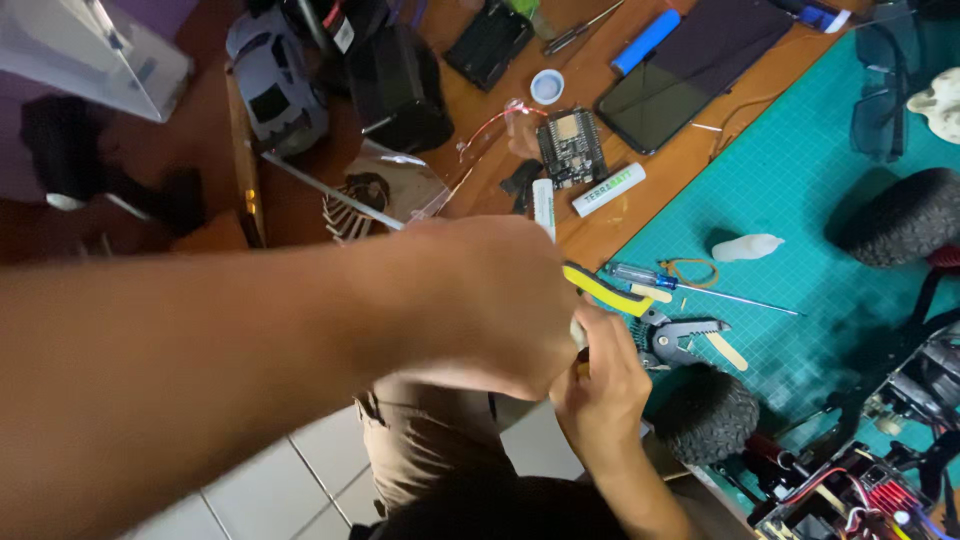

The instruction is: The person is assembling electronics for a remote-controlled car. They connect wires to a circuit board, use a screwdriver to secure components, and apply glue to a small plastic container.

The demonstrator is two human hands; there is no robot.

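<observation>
Left hand [480, 300], fingers curled shut, grips the yellow-handled wire stripper [655, 318], whose metal head lies over the near-left edge of the green cutting mat [800, 170]. Right hand [600, 385], just beneath the tool's handles, is closed; what it holds cannot be told. On the mat beyond the stripper lies a small screwdriver [690, 288]; a black knobby tyre [708, 412] sits nearer, beside the right hand.

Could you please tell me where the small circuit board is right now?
In the head view, the small circuit board lies on the wooden desk, up centre, just left of the dark phone and above a white cylindrical battery.
</observation>
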